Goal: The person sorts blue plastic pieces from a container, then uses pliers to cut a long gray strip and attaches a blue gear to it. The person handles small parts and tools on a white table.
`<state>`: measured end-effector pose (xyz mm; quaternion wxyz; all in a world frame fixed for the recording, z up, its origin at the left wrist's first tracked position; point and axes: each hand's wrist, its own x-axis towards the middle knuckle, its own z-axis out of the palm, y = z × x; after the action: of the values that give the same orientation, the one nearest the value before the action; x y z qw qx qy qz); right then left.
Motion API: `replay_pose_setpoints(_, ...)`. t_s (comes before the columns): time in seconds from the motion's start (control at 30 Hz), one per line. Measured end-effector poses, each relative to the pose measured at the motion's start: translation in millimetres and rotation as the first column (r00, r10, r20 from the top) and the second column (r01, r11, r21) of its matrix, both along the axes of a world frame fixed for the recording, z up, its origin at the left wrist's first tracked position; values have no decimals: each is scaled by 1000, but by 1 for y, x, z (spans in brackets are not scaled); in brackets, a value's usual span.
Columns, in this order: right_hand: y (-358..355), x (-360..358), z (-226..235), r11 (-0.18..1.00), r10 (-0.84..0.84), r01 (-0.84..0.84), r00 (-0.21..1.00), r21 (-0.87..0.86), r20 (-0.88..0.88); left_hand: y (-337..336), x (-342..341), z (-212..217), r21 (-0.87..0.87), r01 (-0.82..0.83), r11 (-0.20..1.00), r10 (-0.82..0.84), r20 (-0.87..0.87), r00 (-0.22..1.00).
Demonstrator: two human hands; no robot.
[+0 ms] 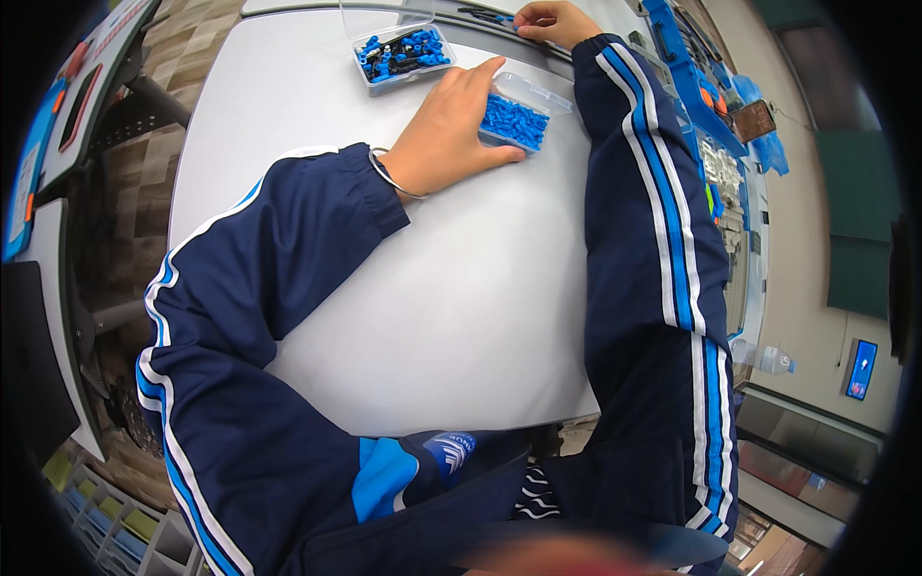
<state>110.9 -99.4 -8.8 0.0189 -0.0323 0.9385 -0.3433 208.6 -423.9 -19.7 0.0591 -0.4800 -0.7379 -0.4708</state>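
My left hand (447, 132) spans the side of a small clear plastic box (531, 149), thumb along its near edge and fingers towards its far edge. Small blue pegs (514, 122) fill this box, and its clear lid (536, 93) is tipped back. Farther off, my right hand (555, 21) has its fingertips pinched together at a small blue piece, only partly visible. Just left of those fingertips, dark parts with some blue (487, 15) lie on a grey strip (471, 40) across the far part of the white table (451, 317).
A second clear box (411, 79) with its lid up holds mixed blue, black and white pieces, left of my left hand. Blue bins and a rack (687, 72) line the right side. A clear bottle (764, 357) lies beyond my right arm. Another table (82, 115) stands at left.
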Motion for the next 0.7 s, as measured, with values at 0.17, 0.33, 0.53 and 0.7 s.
replay_pose_setpoints(0.17,3,-6,-16,994,-71,71,997,-86,2,3,-1,-1,17,7,1000,-7,-14,1000)
replay_pose_setpoints(0.33,-16,12,3,984,-80,71,996,-163,-49,3,-2,-1,-18,15,1000,-14,34,999)
replay_pose_setpoints(0.53,-84,110,90,983,98,-117,986,-141,-132,2,-2,2,-44,4,999,-1,58,998)
replay_pose_setpoints(0.7,-143,178,103,993,105,-114,965,-23,-238,2,-3,3,-25,3,1000,-2,36,999)
